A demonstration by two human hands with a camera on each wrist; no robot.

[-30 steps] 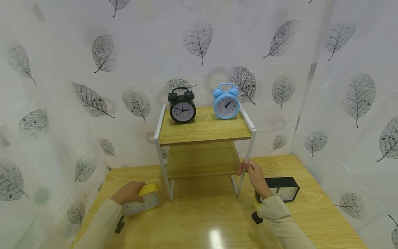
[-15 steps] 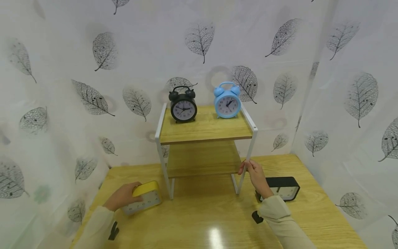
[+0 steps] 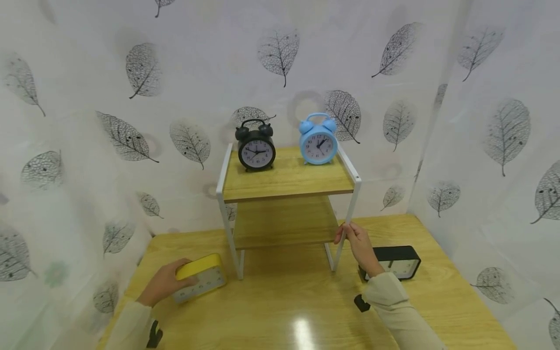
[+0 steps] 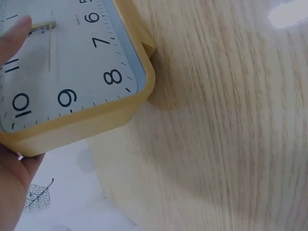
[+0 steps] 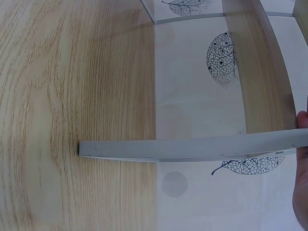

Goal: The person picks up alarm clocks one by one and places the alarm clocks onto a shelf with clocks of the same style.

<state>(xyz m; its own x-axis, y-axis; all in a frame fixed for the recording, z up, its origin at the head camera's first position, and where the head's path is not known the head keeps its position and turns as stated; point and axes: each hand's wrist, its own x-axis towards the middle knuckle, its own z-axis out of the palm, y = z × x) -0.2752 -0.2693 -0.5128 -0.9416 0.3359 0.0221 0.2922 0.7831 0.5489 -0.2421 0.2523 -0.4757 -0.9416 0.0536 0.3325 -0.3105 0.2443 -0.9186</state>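
Two-handed holding step: clamped on yellow rounded-square clock (image 3: 204, 276) with left grip (image 3: 165, 282), white-framed wooden shelf (image 3: 286, 183) with right grip (image 3: 359, 246); next, probably brace shelf, shift clock.

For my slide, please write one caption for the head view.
Left hand holds the yellow clock; right hand grips the white leg of the shelf.

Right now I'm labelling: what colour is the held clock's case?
Yellow; the case shows best in the head view.
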